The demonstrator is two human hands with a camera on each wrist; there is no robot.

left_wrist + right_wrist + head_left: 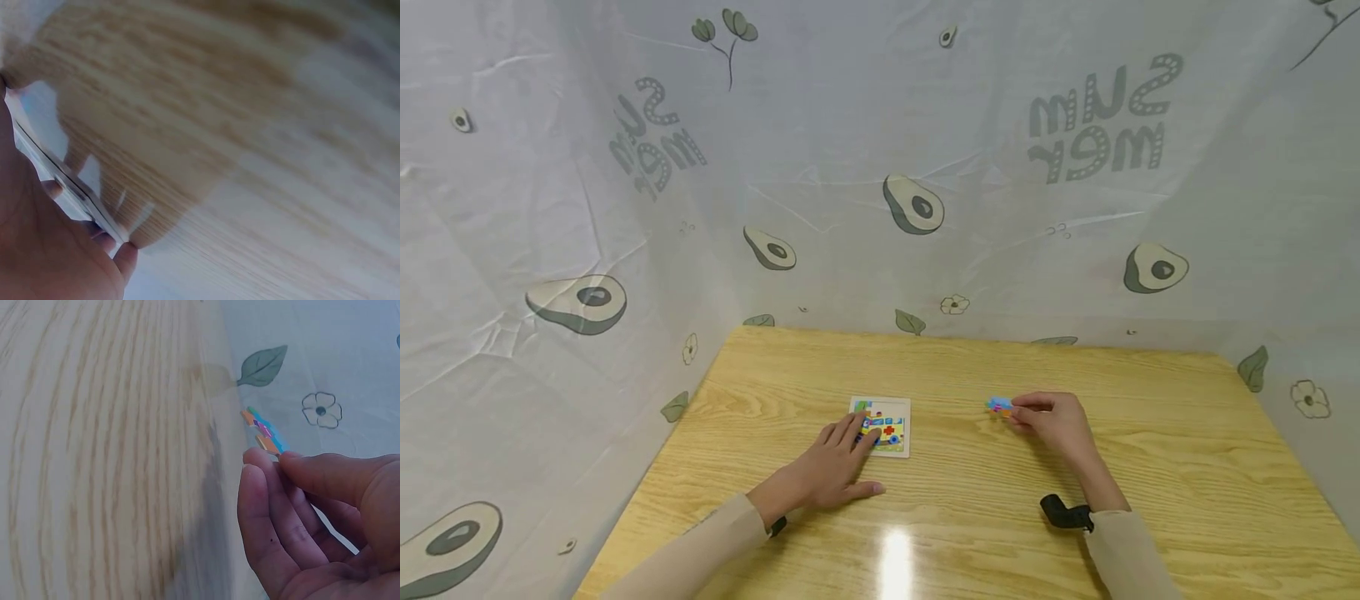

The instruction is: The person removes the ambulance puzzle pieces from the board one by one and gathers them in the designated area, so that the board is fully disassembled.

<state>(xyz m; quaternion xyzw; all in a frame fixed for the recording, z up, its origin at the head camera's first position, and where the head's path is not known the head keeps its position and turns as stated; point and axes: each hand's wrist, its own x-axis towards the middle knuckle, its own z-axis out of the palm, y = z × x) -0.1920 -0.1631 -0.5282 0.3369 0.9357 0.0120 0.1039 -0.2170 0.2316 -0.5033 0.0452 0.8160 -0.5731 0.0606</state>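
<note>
A small square jigsaw puzzle (891,412) with a pale border and a colourful picture, including a red cross and blue wheels, lies on the table left of centre. My left hand (833,468) rests over its left side with fingers stretched out, hiding part of the picture. In the left wrist view the puzzle board (69,178) shows edge-on beside the fingers. To the right, my right hand (1058,423) pinches a blue, orange and pink puzzle piece (998,405) between thumb and fingertips. The right wrist view shows this piece (267,430) sticking out past the fingertips, above the table.
The wooden table (970,517) has a pale curtain (842,150) with avocado prints behind it and at both sides. Black straps sit at both wrists; a dark wrist camera (1063,512) projects from the right one. A bright glare spot lies near the front.
</note>
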